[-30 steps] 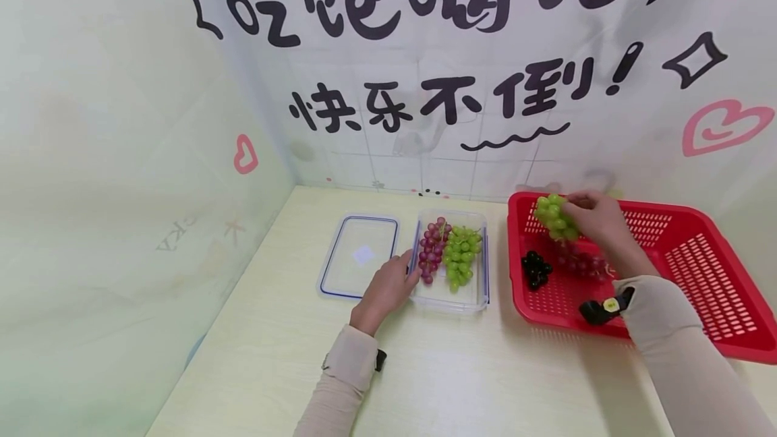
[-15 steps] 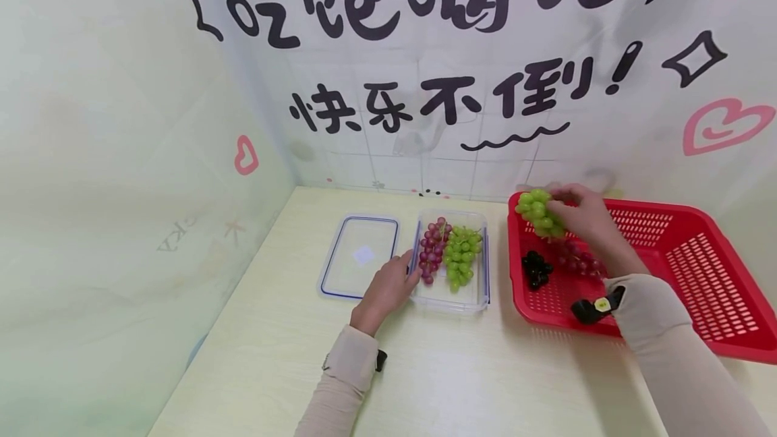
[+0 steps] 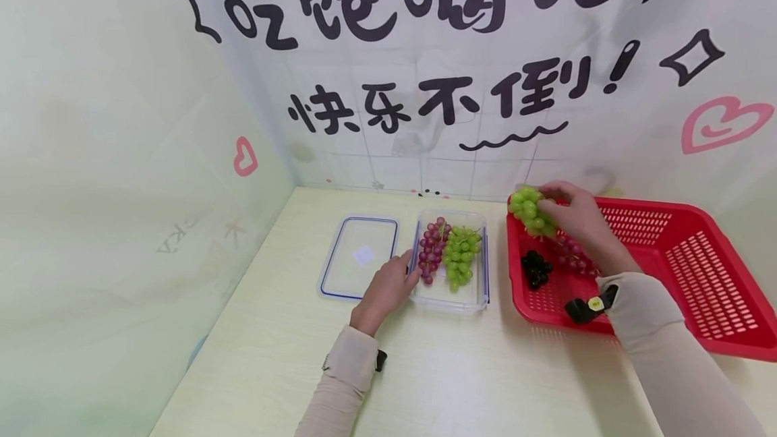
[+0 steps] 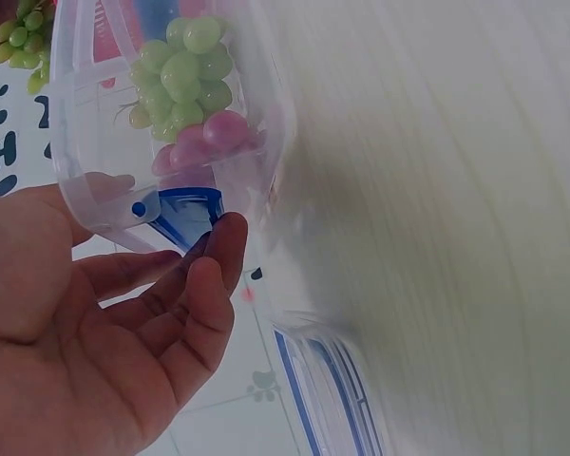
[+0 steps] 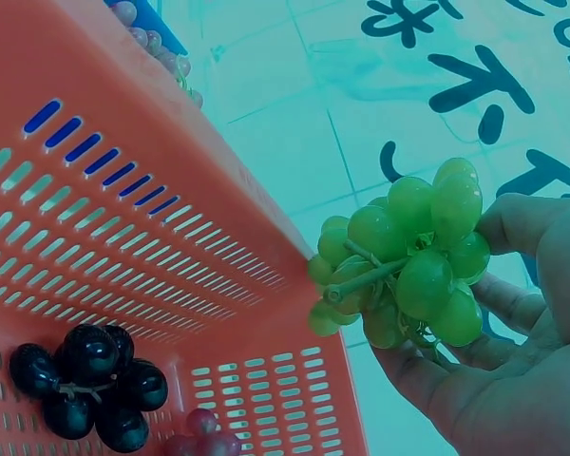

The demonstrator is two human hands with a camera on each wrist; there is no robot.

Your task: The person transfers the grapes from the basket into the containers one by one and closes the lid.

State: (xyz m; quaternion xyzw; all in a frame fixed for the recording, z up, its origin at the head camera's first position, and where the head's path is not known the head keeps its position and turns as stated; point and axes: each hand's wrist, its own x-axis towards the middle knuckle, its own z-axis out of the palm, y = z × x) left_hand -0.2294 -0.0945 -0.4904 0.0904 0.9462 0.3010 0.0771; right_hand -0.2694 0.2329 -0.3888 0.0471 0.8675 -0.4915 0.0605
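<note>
My right hand (image 3: 573, 214) holds a bunch of green grapes (image 3: 531, 211) above the back left corner of the red plastic basket (image 3: 643, 326). In the right wrist view its fingers and thumb grip the green grapes (image 5: 408, 256) from one side. My left hand (image 3: 388, 288) is at the left side of a clear food container (image 3: 449, 303). Its curled fingers meet the blue-edged latch (image 4: 185, 214) in the left wrist view. Side by side in the container lie red grapes (image 3: 432, 248) and a second green bunch (image 3: 463, 258).
Black grapes (image 3: 536, 268) and a red bunch (image 3: 573, 255) lie in the basket, the red one partly hidden by the right arm. The container's clear lid (image 3: 358, 255) with a blue seal lies flat to the left. A printed wall sheet (image 3: 388, 167) stands behind the table.
My right hand has moved left with the green grapes, toward the basket's left rim. More of the red bunch below it shows. The left hand and container have stayed put.
</note>
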